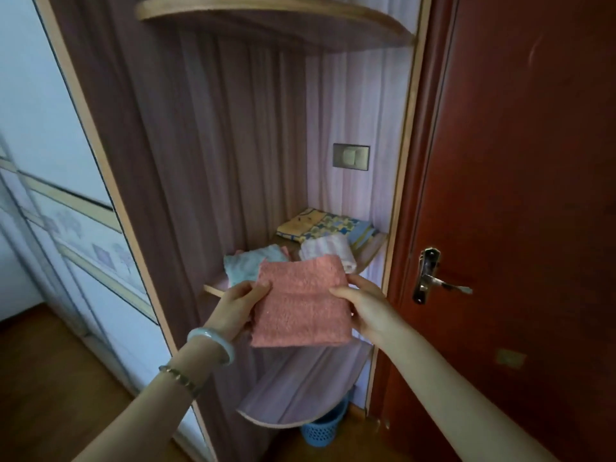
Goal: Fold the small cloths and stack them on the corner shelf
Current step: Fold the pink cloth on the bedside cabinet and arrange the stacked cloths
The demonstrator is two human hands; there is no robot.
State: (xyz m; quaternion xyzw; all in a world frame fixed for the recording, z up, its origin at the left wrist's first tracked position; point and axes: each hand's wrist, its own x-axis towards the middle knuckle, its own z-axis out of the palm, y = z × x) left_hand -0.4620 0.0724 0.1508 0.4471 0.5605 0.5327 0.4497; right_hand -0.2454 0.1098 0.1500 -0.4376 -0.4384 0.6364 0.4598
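Bedroom corner, head cam: a wood-trimmed corner shelf [368,254] stands btwn a pale wardrobe [83,235] and a red door [516,161]. Front and centre, a person holds a pink cloth [300,303] flat and taut in the air, just off the shelf's front edge. The left hand [238,306] pinches the cloth's left edge, thumb on top, fingers under. The right hand [363,303] pinches the right edge the same way, so neither hand is free. The two-sided grip prob. keeps the terry square and its edges lined up, whether for another fold or for setting it down w/o flopping open. On the shelf behind lie a light-blue cloth [243,266] at the front-left edge and a white cloth [328,250] toward front-right, both folded, w/ a patterned yellow-blue fabric [326,225] in the back corner. The pink one looks next for the stack, and the blue cloth seems the nearest landing spot.
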